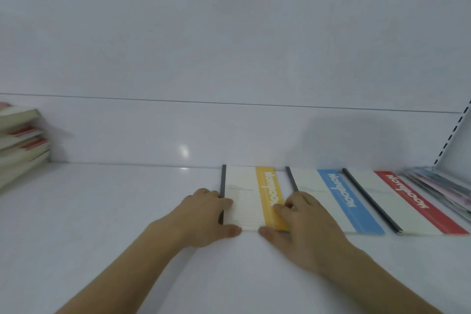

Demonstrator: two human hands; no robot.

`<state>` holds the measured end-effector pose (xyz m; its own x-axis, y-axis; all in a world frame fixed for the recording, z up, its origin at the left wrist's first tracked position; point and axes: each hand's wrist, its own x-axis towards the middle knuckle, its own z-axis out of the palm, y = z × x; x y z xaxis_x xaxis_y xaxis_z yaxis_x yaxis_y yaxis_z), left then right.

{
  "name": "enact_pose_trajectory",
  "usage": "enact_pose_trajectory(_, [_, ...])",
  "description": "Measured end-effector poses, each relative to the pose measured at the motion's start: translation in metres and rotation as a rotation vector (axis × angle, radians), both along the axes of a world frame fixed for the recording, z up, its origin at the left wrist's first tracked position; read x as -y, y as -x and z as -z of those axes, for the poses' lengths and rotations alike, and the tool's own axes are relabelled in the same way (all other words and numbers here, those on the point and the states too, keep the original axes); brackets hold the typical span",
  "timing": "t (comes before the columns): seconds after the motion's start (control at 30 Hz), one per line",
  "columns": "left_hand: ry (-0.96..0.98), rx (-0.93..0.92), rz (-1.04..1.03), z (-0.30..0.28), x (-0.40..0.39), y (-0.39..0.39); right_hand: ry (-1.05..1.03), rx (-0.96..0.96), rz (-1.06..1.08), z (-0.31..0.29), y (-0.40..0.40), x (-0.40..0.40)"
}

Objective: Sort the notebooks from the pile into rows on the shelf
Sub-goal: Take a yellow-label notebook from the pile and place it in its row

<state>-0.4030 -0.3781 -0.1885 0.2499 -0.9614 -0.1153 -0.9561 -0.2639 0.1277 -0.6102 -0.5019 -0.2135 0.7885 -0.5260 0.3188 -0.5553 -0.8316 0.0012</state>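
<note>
We observed a white shelf (102, 211) carrying three notebooks laid flat in a row along its back wall. The yellow-banded notebook (251, 196) lay leftmost, the blue-banded notebook (339, 201) just beside it on the right, and the red-banded notebook (407, 201) beyond that, its dark spine touching or overlapping the blue one's edge. Each bore a dark spine on its left side and white lettering on its coloured band.

Both hands were on the yellow-banded notebook. The left hand (206, 214) held its spine edge, fingers bent over the near left corner and thumb lying along the front edge. The right hand (298, 222) held the yellow band's side, fingers curled onto the cover and thumb against the front edge. We could not tell whether the notebook was lifted or lay flat on the shelf.

At the far left stood the pile of notebooks (20, 140), stacked unevenly, red bands showing between pale page edges. At the far right we noted a fanned stack of pastel booklets (443, 186), and above it a slotted shelf upright (456, 132).
</note>
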Motion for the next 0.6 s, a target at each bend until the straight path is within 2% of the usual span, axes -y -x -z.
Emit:
enact_pose_trajectory(0.13, [0.033, -0.075, -0.011, -0.002, 0.0, 0.003, -0.049, -0.004, -0.035, -0.002, 0.005, 0.012])
enact_pose_trajectory(0.6, [0.045, -0.11, 0.018, -0.002, 0.0, 0.0, -0.029, 0.021, -0.047, 0.001, 0.008, 0.02])
